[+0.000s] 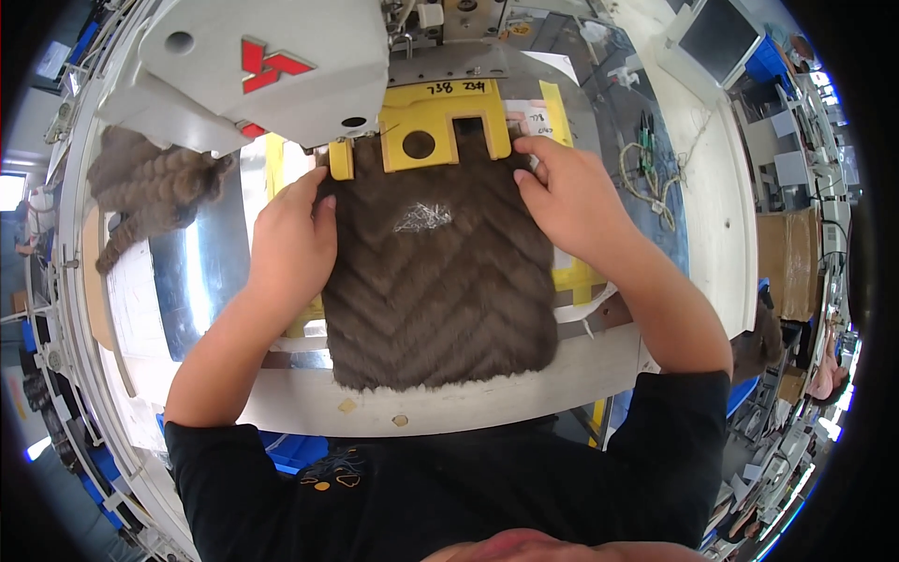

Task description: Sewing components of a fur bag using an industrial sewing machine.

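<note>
A dark brown fur piece (440,300) with a chevron pattern lies on the machine bed in front of me. Its far end sits under a yellow template plate (420,150) with a round hole and a square notch. My left hand (295,234) is closed on the fur's upper left edge, thumb on top, fingertips beside a small yellow block. At the upper right edge, my right hand (573,192) pinches the fur, its index fingertip by the plate's right corner. Fingers below both edges are partly hidden. A clump of whitish threads (423,218) rests on the fur.
A white sewing machine head (253,70) overhangs the far left. Another brown fur piece (154,187) lies at the left. On the right are green-handled snips (646,140), a cord (655,192) and a screen (719,42). A blue bin (295,451) shows below the table edge.
</note>
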`<state>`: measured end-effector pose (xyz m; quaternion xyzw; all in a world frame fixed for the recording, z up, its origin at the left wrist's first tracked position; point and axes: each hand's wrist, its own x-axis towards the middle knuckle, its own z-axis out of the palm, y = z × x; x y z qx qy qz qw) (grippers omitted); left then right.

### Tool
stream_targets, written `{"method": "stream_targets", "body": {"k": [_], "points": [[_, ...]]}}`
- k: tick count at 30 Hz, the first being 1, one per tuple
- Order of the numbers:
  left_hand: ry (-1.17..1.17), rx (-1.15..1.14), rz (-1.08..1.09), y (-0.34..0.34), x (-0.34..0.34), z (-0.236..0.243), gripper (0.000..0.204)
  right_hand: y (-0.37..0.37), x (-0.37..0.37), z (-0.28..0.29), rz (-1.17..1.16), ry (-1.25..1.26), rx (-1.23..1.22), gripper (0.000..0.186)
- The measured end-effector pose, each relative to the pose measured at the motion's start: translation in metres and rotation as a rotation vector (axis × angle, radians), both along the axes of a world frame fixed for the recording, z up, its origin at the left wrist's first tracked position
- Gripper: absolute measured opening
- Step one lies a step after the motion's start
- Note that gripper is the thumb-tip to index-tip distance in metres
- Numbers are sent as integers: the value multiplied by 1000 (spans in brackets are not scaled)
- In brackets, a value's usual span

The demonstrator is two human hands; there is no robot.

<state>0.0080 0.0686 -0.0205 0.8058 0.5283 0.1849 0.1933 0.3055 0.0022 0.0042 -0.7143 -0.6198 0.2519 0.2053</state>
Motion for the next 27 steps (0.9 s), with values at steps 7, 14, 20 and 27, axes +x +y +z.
{"method": "stream_targets", "body": {"k": [7,14,20,27], "points": [[34,101,-57,22,1,-7,34,14,3,-8,2,-13,74,29],[32,132,-96,20,0,-8,28,11,4,-18,-3,-98,130,30],[148,-94,23,25,3,-1,23,16,3,-10,-59,-62,-13,38],[102,136,-128,23,2,-7,10,11,7,-23,102,-159,145,42]]}}
